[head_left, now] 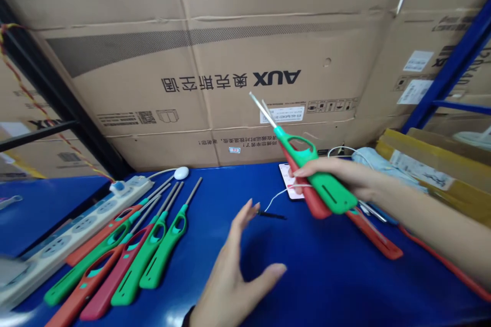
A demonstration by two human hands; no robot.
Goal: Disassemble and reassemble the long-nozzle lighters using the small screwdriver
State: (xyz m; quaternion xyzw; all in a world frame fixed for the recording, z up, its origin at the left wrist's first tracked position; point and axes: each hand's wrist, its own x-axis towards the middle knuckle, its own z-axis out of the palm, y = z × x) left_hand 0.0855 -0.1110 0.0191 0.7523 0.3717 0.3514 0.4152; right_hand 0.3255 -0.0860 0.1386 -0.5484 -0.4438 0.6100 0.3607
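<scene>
My right hand [330, 168] grips two long-necked gas lighters together, a green lighter [333, 194] on top and a red lighter [317, 207] under it. They are raised above the blue table, metal tubes pointing up and left. My left hand [233, 271] is open in the lower middle, thumb and fingers spread, holding nothing. Its fingertips appear close to a thin black stick-like piece [273, 215]; whether they touch it I cannot tell. To the left lie several red, orange and green gas lighters [163, 253] side by side. Another orange-red lighter [378, 237] rests partly hidden behind the held pair.
A white power strip [82, 225] runs along the left, beside a round white object [181, 173]. Behind the held lighters lies a phone [284, 169] with a white cable. A cardboard wall [230, 51] closes the back; a yellow-taped box [429, 163] and light-blue cloth [370, 158] stand right.
</scene>
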